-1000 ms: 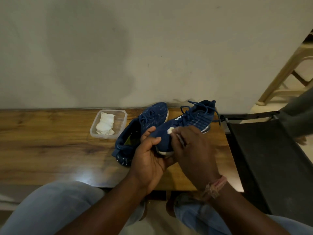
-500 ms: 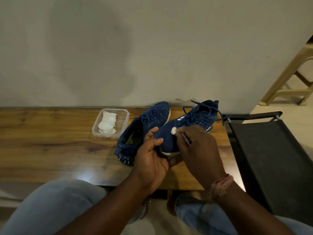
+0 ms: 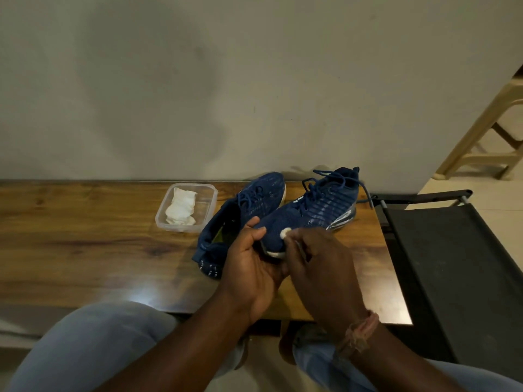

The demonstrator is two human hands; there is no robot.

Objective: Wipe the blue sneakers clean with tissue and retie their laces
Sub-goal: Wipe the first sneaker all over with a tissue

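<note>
Blue knit fills the middle of the head view: the sneaker I am working on [image 3: 311, 213] lies slantwise, its toe towards me near the centre of the frame and its heel up and to the right. My left hand [image 3: 252, 267] curls round the toe from the left, thumb on top of the knit, fingers under the white sole edge. My right hand [image 3: 317, 261] pinches a small wad of tissue [image 3: 285, 232] between its fingertips and presses it on the toe fabric just beside my left thumb.

The wad is small and thin, I judge, so hard rubbing on the rough knit could shred it and leave white crumbs in the weave. Spare tissue sits in the clear tub [image 3: 209, 190] left of centre, within reach on the wooden table [image 3: 85, 236].

The loose laces [image 3: 328, 179] sprawl over the tongue, one end trailing off the right edge of the table towards the black chair [image 3: 452, 264]. If I turn the shoe, that end may snag there or slip out of an eyelet.

My hold is only at the toe; the heel seems to rest on the table, so a strong stroke could twist the shoe from my left hand. The second sneaker [image 3: 254, 205] lies touching the first, just left of it, and a slip could knock it towards the tub.
</note>
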